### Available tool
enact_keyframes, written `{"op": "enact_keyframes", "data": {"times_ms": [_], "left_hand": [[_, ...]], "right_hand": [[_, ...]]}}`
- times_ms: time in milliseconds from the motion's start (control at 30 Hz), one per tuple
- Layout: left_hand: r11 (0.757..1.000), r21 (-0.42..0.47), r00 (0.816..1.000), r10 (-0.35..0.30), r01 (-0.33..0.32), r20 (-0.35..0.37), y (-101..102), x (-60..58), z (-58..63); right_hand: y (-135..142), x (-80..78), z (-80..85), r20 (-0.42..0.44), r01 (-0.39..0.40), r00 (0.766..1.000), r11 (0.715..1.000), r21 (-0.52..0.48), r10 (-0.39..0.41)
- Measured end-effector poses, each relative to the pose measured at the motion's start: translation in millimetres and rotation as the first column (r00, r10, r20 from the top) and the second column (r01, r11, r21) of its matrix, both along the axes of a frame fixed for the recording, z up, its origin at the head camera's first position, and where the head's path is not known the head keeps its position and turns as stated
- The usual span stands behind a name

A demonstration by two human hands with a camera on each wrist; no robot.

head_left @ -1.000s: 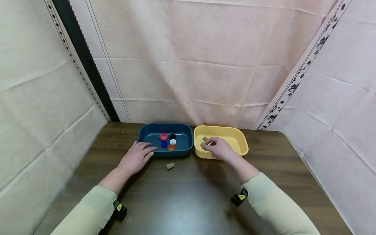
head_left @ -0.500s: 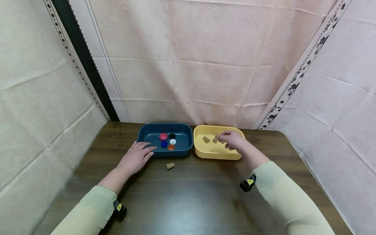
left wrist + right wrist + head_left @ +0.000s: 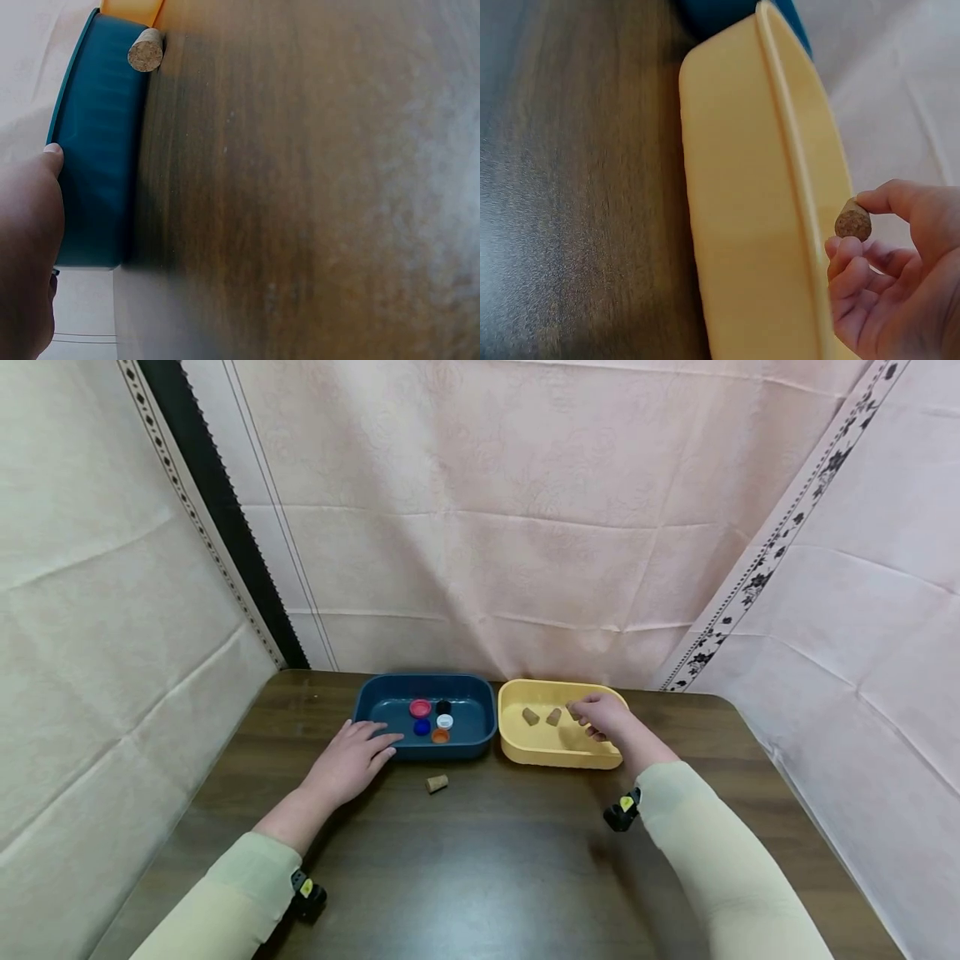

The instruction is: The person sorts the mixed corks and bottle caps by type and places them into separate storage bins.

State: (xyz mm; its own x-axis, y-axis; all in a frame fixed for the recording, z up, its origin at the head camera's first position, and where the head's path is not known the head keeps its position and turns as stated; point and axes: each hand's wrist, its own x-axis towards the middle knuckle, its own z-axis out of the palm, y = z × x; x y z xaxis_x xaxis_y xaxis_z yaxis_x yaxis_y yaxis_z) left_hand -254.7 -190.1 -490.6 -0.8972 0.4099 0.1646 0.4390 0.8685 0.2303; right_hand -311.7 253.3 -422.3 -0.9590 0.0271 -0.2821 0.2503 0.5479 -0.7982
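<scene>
My right hand (image 3: 609,717) is over the right part of the yellow tray (image 3: 558,757). Between thumb and fingertips it pinches a small cork (image 3: 853,222), whose round end faces the right wrist camera. Two more corks lie on the tray floor just to the left, a left one (image 3: 531,717) and a right one (image 3: 553,717). My left hand (image 3: 349,763) rests at the near left rim of the blue tray (image 3: 468,749), fingers fairly straight; in the left wrist view its thumb (image 3: 52,154) lies on that rim. A cork (image 3: 437,783) lies on the table before the blue tray.
Inside the blue tray sit several bottle caps, among them a pink cap (image 3: 420,708), a white cap (image 3: 445,722) and an orange cap (image 3: 440,737). Both trays stand side by side near the far edge of the wooden table (image 3: 465,877). Pale cloth (image 3: 480,568) hangs behind.
My right hand has moved rightward within the yellow tray, uncovering the two corks lying there. My left hand stays at the blue tray's rim. The head view has shifted slightly.
</scene>
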Motion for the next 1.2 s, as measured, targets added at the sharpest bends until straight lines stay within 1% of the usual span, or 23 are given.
{"op": "enact_keyframes", "data": {"times_ms": [200, 367, 433, 533, 667, 833, 967, 1100, 1200], "left_hand": [[1.0, -0.004, 1.0, -0.008, 0.008, 0.0, 1.1, 0.4, -1.7], [1.0, -0.013, 1.0, -0.006, 0.006, -0.006, 2.2, 0.3, -2.2], [1.0, -0.013, 1.0, -0.004, 0.004, -0.005, 3.1, 0.5, -1.7], [1.0, -0.012, 1.0, -0.003, 0.003, 0.001, 5.1, 0.8, -1.1], [1.0, -0.015, 1.0, 0.003, -0.003, 0.003, 7.2, 0.2, -2.0], [1.0, -0.026, 1.0, 0.009, -0.009, -0.007, 7.5, -0.6, -3.2], [1.0, -0.024, 1.0, 0.01, -0.011, -0.007, 5.6, 0.9, -1.1], [1.0, -0.017, 1.0, 0.019, -0.019, 0.001, 2.9, 2.6, 1.6], [0.999, -0.023, 1.0, 0.024, -0.023, 0.004, 1.5, 1.8, 1.1]], "right_hand": [[5.1, -11.2, -16.1, 0.002, 0.03, 1.0, 0.997, 0.068, -0.03], [5.4, -15.4, -21.5, 0.019, 0.005, 1.0, 0.992, 0.13, -0.008], [5.5, -16.9, -23.9, 0.026, -0.006, 1.0, 0.985, 0.172, 0.002], [5.8, -19.6, -29.2, 0.043, -0.006, 0.999, 0.973, 0.23, -0.004], [7.3, -23.2, -35.4, 0.063, -0.001, 0.998, 0.962, 0.273, -0.017], [6.6, -24.1, -35.6, 0.062, 0.023, 0.997, 0.952, 0.306, -0.044], [3.6, -23.8, -33.7, 0.053, 0.02, 0.998, 0.942, 0.334, -0.04], [0.3, -24.4, -32.6, 0.047, 0.015, 0.998, 0.946, 0.323, -0.032], [-1.3, -24.4, -31.4, 0.036, 0.021, 0.999, 0.949, 0.316, -0.034]]}}
